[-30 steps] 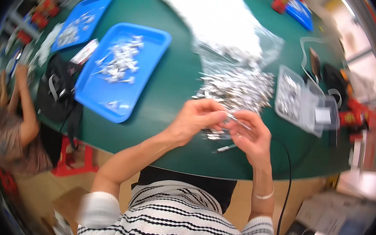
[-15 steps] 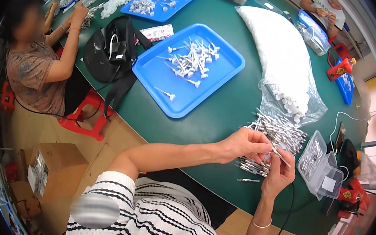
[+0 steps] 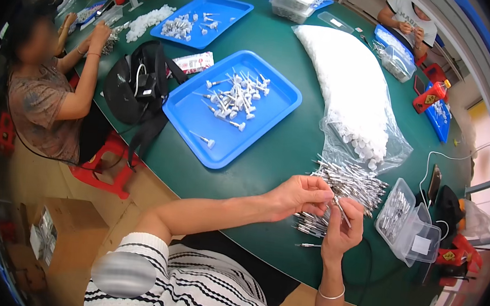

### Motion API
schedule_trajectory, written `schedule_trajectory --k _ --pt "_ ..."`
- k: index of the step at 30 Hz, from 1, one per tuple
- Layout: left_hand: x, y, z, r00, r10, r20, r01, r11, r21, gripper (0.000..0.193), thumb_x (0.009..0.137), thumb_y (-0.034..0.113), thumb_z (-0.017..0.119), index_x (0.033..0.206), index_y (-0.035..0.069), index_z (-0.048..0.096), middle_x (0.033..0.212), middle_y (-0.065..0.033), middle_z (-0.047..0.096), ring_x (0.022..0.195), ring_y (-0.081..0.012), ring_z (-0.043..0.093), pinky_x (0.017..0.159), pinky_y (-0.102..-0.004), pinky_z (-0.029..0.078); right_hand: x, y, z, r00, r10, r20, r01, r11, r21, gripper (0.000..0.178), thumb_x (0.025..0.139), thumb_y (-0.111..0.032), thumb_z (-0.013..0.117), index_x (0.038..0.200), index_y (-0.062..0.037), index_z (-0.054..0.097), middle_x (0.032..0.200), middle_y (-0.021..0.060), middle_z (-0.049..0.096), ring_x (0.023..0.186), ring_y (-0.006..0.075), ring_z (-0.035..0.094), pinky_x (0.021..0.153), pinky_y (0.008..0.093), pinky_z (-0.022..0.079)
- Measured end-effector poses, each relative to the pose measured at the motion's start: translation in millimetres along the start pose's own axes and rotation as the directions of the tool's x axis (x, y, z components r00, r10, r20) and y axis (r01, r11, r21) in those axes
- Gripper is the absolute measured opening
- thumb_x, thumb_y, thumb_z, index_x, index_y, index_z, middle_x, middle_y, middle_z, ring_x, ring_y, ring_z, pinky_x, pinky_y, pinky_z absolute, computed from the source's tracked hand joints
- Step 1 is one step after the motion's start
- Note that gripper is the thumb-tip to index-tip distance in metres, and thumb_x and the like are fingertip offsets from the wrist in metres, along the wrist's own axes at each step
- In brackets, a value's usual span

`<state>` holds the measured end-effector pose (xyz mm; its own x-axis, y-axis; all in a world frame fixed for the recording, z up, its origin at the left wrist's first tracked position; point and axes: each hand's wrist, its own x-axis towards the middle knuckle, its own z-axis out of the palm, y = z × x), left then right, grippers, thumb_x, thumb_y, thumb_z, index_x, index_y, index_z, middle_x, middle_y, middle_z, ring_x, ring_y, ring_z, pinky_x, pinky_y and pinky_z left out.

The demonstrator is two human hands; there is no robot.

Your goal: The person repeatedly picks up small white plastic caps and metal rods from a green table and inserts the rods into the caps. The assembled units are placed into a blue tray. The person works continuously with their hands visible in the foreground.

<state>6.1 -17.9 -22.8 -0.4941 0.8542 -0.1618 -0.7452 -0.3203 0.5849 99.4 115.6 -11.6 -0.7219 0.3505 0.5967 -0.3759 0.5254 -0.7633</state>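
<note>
My right hand (image 3: 343, 230) is closed on a thin silvery metal rod (image 3: 342, 211), its free end slanting down between the fingers. My left hand (image 3: 300, 197) pinches with thumb and fingertips at the rod's upper end; what sits in that pinch is too small to make out. Beneath and beyond both hands spreads a pile of similar metal rods (image 3: 359, 183), some with white sections. A single rod (image 3: 308, 245) lies apart near the table edge. Farther off, a blue tray (image 3: 218, 157) holds several rods fitted with white caps. A big clear bag of white caps (image 3: 350, 86) lies open toward the pile.
On the right stands an open clear plastic box (image 3: 397, 210) of metal parts, with a cable and phone behind. A black bag (image 3: 128, 84) rests left of the tray. Another blue tray (image 3: 234, 12) is farther back. Two people work at the green table (image 3: 242, 188).
The whole view has shifted slightly, so the table things sit lower and more to the left. Both hands stay together at the rod, which now points more steeply downward.
</note>
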Motion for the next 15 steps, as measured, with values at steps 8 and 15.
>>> schedule_trajectory --k 8,15 --pt "0.1 -2.4 -0.9 0.999 -0.039 -0.022 0.037 0.995 -0.093 0.01 0.09 0.012 0.064 0.095 0.004 0.062 0.089 -0.0038 0.065 0.076 -0.0118 0.064 0.072 -0.0258 0.055 1.0 3.3 -0.2 0.998 -0.066 -0.014 0.067 0.996 0.058 0.024 0.078 0.013 0.065 0.101 0.0033 0.062 0.097 0.0181 0.067 0.086 0.024 0.066 0.076 0.0299 0.052" --pt "1.5 -1.5 6.3 0.997 -0.076 -0.03 0.073 0.993 -0.093 0.009 0.092 0.011 0.062 0.097 0.004 0.062 0.089 -0.0048 0.065 0.08 -0.0116 0.063 0.073 -0.0266 0.055 -2.0 11.4 -4.0 0.997 -0.062 -0.041 0.069 0.982 0.175 0.025 0.079 0.011 0.065 0.103 0.0027 0.062 0.1 0.0175 0.067 0.088 0.0221 0.067 0.076 0.0288 0.053"
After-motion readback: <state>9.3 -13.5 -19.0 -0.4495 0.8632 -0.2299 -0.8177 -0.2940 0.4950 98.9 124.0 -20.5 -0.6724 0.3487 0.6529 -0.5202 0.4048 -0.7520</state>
